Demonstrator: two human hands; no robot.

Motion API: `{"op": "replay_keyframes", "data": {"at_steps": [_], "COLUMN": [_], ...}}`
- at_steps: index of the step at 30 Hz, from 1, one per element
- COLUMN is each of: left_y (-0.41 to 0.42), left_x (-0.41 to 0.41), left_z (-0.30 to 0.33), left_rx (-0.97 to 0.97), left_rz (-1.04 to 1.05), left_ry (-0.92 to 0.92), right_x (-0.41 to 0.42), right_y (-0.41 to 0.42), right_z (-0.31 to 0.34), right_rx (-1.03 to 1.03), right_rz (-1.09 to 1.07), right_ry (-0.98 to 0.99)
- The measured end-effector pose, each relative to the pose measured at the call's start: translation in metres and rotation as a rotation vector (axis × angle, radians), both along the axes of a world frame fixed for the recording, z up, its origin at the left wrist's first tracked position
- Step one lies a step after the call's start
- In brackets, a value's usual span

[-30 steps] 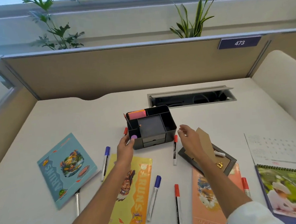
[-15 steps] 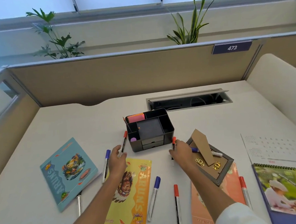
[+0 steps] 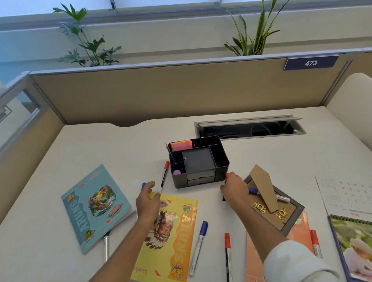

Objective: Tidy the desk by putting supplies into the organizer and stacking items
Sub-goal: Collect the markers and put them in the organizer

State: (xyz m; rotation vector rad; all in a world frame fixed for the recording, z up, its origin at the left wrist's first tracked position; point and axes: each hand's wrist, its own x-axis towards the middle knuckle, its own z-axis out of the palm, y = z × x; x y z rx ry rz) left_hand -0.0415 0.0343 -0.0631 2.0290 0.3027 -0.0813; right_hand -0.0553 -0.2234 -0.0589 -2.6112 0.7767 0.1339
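Note:
A black desk organizer (image 3: 222,160) stands mid-desk with pink sticky notes and a purple eraser inside. My left hand (image 3: 147,200) hovers open over the yellow notebook (image 3: 171,239), fingertips by a red-capped marker (image 3: 163,177) and a blue-capped marker (image 3: 143,185). My right hand (image 3: 233,188) is closed on a red-capped marker (image 3: 227,175) right of the organizer. A blue-capped marker (image 3: 269,195) lies on the face-down picture frame (image 3: 278,209). More markers lie near the front: blue-capped (image 3: 198,247), red-capped (image 3: 228,260), red-capped (image 3: 315,244).
A blue notebook (image 3: 93,205) lies at left with a silver pen (image 3: 106,246) under its corner. An orange notebook (image 3: 253,267) sits under the frame. A desk calendar (image 3: 360,234) is at right. An open cable tray (image 3: 249,129) and partition walls bound the back.
Both hands pulled back from the organizer toward me. The right hand dropped onto the red-capped marker right of the organizer and closed on it; the left moved down by the markers at left.

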Motion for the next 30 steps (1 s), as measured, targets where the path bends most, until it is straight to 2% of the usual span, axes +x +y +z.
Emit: {"op": "replay_keyframes", "data": {"at_steps": [5,9,17,23,27,30], "left_y": [-0.008,-0.015,-0.031,-0.037,-0.036,-0.033], "left_x": [0.017,0.036,0.073,0.090,0.098,0.098], "left_z": [0.000,-0.001,0.001,-0.006,-0.009,-0.001], "left_rx": [-0.004,0.054,0.266,0.425,0.433,0.316], "left_rz": [-0.003,-0.011,-0.126,-0.190,-0.175,-0.070], "left_ry": [-0.031,-0.083,-0.077,-0.015,0.033,0.047], "right_x": [0.012,0.014,0.008,0.009,0.021,0.030], "right_y": [-0.011,-0.019,-0.032,-0.041,-0.047,-0.050], "right_z": [0.004,0.004,0.017,0.052,0.061,0.070], "right_rx": [0.036,0.128,0.275,0.214,0.237,0.213], "right_rz": [-0.039,-0.070,-0.129,-0.087,-0.158,-0.174], "right_ry": [0.080,0.072,-0.155,-0.190,-0.308,-0.409]}}
